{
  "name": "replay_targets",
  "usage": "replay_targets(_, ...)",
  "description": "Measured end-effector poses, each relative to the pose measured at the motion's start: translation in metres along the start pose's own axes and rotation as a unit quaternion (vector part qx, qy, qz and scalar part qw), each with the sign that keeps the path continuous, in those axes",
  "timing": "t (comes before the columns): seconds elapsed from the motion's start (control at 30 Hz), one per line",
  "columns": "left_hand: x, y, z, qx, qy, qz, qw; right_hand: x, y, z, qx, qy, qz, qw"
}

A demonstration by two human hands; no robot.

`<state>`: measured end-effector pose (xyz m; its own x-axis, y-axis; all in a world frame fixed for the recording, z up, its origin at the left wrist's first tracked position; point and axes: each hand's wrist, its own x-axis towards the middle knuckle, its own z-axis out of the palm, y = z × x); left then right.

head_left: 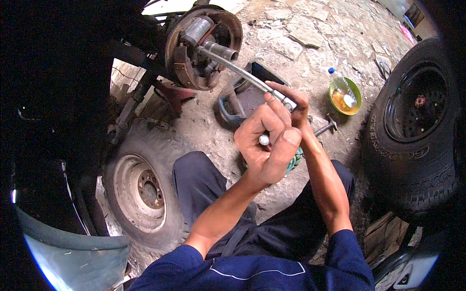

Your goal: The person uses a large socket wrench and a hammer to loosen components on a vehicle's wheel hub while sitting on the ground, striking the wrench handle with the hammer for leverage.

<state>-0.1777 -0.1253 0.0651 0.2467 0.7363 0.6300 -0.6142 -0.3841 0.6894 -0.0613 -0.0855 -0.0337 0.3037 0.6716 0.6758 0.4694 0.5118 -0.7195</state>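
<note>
A long metal bar (pixel 242 73) slants from the brake assembly (pixel 203 48) at the upper left down toward my hands. Its near end has a wider shiny head (pixel 288 103). My right hand (pixel 297 99) curls around that end, with fingers along the bar. Nearer to me, my left hand (pixel 266 140) is closed in a fist just below the head. A round metal rod end (pixel 263 139) pokes out of the fist; the rest of that rod is hidden by my fingers. The brake assembly shows a curved shoe, a cylinder and a protruding hub, with its drum off.
A wheel (pixel 141 189) leans at left, a large tyre (pixel 412 126) at right. On the ground are a hammer (pixel 326 125), a green bowl (pixel 357 104) holding a plastic bottle (pixel 342 85), and a dark cut-open container (pixel 252 97). Something green (pixel 294 160) lies partly behind my hands.
</note>
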Motion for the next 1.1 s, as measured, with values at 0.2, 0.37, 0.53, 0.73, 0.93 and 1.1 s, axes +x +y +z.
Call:
replay_targets(0.2, 0.033, -0.002, 0.017, 0.119, -0.012, 0.028, 0.992, 0.006, 0.021, -0.008, 0.112, -0.039, 0.099, 0.988)
replay_targets(0.37, 0.054, -0.011, 0.035, 0.137, 0.013, -0.046, 0.989, -0.009, 0.037, -0.001, 0.075, 0.013, 0.144, 0.987)
replay_targets(0.53, 0.058, -0.002, 0.026, 0.23, 0.015, -0.04, 0.972, 0.005, 0.023, -0.008, 0.027, -0.024, 0.11, 0.993)
replay_targets(0.73, 0.098, -0.041, 0.041, 0.251, -0.015, -0.018, 0.968, 0.004, 0.024, 0.003, 0.16, 0.056, 0.195, 0.966)
replay_targets(0.93, 0.112, -0.048, 0.044, 0.245, -0.018, -0.027, 0.969, 0.008, 0.031, -0.005, 0.063, 0.051, 0.138, 0.987)
replay_targets(1.1, 0.11, -0.069, 0.056, 0.228, -0.03, -0.032, 0.973, -0.02, 0.1, 0.0, 0.125, 0.099, 0.126, 0.979)
